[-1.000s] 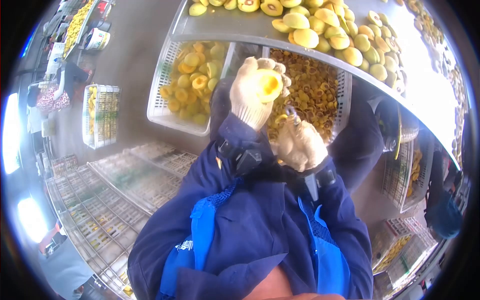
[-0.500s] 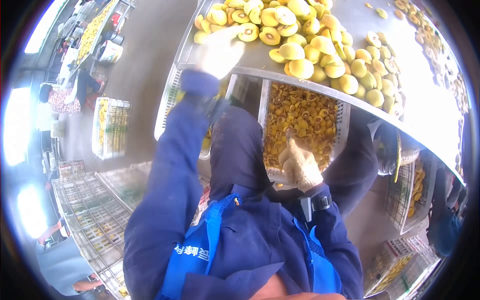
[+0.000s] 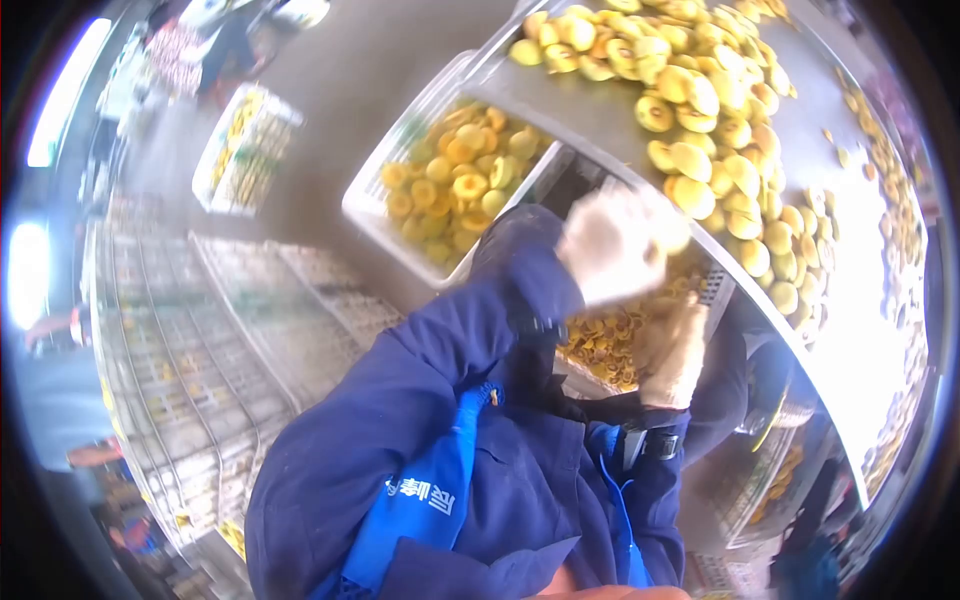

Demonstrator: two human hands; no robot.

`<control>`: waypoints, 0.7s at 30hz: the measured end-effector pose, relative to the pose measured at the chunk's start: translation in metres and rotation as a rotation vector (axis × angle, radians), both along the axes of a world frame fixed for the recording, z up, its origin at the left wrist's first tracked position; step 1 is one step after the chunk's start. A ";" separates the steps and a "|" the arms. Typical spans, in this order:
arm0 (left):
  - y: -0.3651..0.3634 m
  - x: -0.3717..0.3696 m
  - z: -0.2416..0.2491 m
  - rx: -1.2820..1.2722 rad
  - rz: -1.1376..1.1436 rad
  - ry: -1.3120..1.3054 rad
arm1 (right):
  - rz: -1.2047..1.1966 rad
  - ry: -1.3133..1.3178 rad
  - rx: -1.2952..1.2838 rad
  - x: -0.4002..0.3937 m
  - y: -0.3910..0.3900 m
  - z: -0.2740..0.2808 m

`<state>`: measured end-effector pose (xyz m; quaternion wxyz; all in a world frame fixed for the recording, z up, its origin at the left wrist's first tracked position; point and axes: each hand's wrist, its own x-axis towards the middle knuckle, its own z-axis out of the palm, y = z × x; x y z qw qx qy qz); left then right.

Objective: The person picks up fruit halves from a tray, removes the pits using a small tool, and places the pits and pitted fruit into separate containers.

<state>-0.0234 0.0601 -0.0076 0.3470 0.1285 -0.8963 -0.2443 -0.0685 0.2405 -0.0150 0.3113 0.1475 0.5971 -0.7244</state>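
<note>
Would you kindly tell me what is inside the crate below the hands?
The crate shows small yellow-brown fruit scraps on top; the left hand, right hand and table hide the rest.

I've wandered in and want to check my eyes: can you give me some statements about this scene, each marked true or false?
1. Yellow fruit is heaped on the metal table. True.
2. The left hand and right hand are bare. False: both wear pale gloves.
3. Small yellow-brown pieces lie lower than the tabletop. True.
4. The person's sleeves are bright red. False: they are dark blue.
5. The white crate at far left holds yellow fruit. True.
</note>
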 end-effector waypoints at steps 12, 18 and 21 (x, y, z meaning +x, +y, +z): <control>0.038 0.068 -0.009 1.988 -0.369 0.295 | 0.421 0.478 0.107 0.051 -0.021 0.037; 0.035 0.072 -0.006 2.033 -0.202 0.461 | 0.480 0.611 0.255 0.065 -0.012 0.045; 0.029 0.079 -0.006 2.065 -0.271 0.470 | 0.709 0.268 0.212 0.070 -0.010 0.081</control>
